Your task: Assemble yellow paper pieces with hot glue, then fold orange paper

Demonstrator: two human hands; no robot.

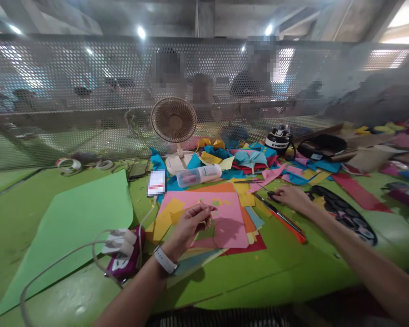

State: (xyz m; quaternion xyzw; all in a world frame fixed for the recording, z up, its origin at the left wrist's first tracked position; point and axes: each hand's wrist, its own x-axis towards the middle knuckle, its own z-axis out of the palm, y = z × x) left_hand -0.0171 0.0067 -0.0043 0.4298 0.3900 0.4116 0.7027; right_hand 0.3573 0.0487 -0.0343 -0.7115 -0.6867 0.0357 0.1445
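Observation:
My left hand [197, 220], with a white watch on its wrist, hovers over a pink paper sheet [230, 231]. Its thumb and fingers are pinched together, and whatever is at their tips is too small to name. Small yellow and green paper bits [221, 203] lie on the pink sheet, which tops a stack of coloured paper. To the right, my right hand [289, 197] is closed on the dark handles of a pair of scissors [263, 187], low over the table, blades pointing left and away. Just below them lies an orange-and-black cutter-like tool [282, 217].
Behind the stack are a clear bottle [199, 175], a phone [156, 182], a small fan [173, 120] and crumpled paper scraps [248, 158]. A green sheet [85, 204] and a purple adapter with cables [126, 259] lie left. A black tray [352, 218] is right.

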